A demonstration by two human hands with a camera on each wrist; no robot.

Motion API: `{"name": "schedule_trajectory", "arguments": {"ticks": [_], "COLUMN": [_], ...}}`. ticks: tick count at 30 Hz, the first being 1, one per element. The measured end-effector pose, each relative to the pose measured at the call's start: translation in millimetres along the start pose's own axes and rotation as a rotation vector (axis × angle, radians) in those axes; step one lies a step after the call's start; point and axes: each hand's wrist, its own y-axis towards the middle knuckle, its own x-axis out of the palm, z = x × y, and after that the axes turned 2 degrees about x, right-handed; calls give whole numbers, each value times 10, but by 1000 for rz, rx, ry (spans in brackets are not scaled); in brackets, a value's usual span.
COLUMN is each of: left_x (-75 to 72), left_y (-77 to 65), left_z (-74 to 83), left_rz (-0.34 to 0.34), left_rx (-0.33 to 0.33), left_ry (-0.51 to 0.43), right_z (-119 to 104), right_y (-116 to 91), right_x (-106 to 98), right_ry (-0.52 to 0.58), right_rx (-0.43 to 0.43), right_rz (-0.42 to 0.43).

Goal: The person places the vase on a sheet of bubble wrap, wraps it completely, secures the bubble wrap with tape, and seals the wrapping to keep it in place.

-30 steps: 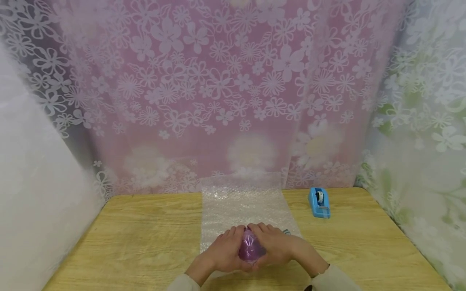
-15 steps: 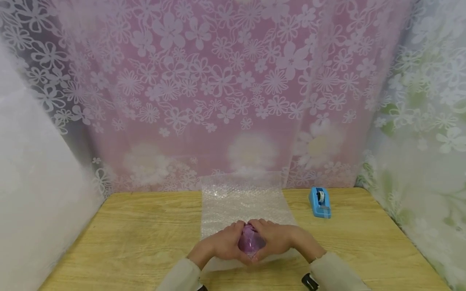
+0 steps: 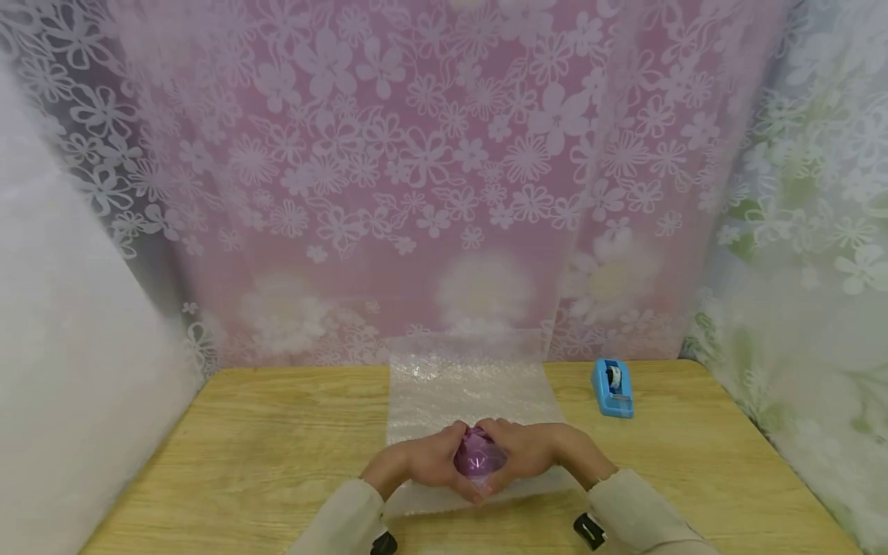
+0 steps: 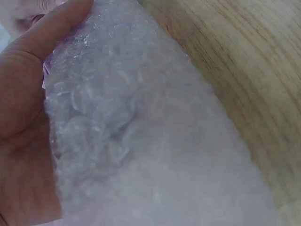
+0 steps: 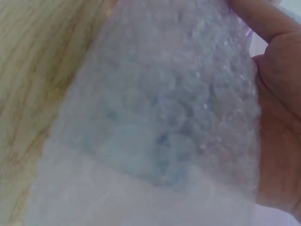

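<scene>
A shiny, translucent purple rounded object [image 3: 480, 455] sits between my two hands in the head view; its exact kind cannot be told. My left hand [image 3: 437, 460] curls round its left side and my right hand [image 3: 527, 455] round its right, with fingertips and thumbs nearly meeting. Under and around the hands lies a sheet of bubble wrap [image 3: 475, 385]. Close up, bubble wrap [image 4: 127, 108] fills much of the left wrist view beside the left palm [image 4: 21, 94]. In the right wrist view, blurred bluish marks show through the bubble wrap [image 5: 141, 103], beside the right palm [image 5: 282, 84].
A blue tape dispenser [image 3: 613, 389] stands at the back right of the wooden table [image 3: 277, 432]. The sheet's far end reaches the pink flowered curtain [image 3: 388, 270] at the back. Pale hangings [image 3: 798, 324] close off both sides.
Both hands, still round the purple object, have shifted slightly away from me. The bubble wrap's near edge now shows below them, and a small striped bit by the right hand is out of sight.
</scene>
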Motion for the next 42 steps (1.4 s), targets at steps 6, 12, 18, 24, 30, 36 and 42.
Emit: {"name": "schedule_trajectory", "arguments": {"ticks": [6, 12, 18, 24, 30, 36, 42], "left_x": [18, -6, -53, -129, -187, -236, -208], "left_y": [-2, -7, -14, -2, 17, 38, -9], "left_z": [17, 21, 44, 76, 57, 53, 132], "left_rz": [-25, -68, -142, -178, -184, -197, -18], "left_rx": [-28, -57, -98, -167, -150, -99, 4], "left_ry": [22, 30, 73, 168, 215, 209, 564], "right_z": [-12, -32, -45, -59, -81, -88, -73], "right_y": [-16, -12, -1, 59, 142, 194, 195], "right_x": [19, 4, -4, -49, -107, -147, -185], "right_ry": [-2, -1, 28, 4, -17, -24, 15], "right_rx": [65, 108, 94, 141, 204, 229, 239], "right_rz": [-30, -85, -133, -182, -225, -258, -301]}}
